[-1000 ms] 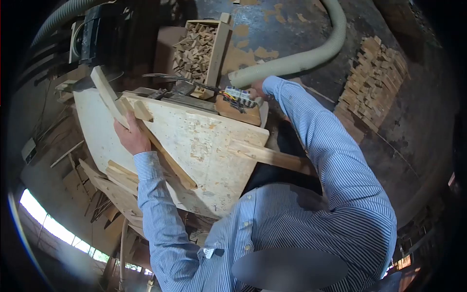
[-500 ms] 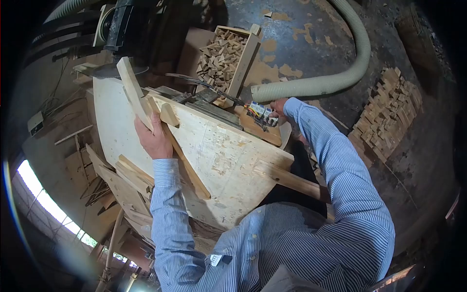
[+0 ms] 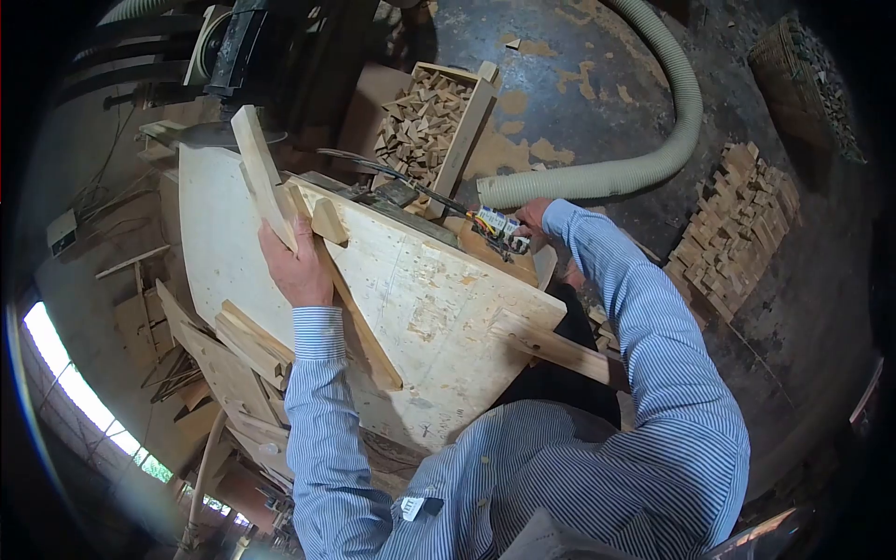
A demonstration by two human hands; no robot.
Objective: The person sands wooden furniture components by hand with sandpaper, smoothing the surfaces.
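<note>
Head view: left hand grasps wood piece over pale board, beside slanted strip, likely to steady it; right hand at switch block, probably for control access, finger closure unclear.

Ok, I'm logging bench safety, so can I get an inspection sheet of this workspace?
Surface: pale board top, scuffed and stained.
Job's things: light wood piece; angled wood strip on the top.
Clutter: offcuts heaped in a crate; blocks piled on the floor.
Hands: left hand grips the wood piece; right hand at the switch block, grip unclear.
Cables: dark cable reaches the switch block; coloured wires exposed.
Surroundings: ribbed hose on the floor.
</note>
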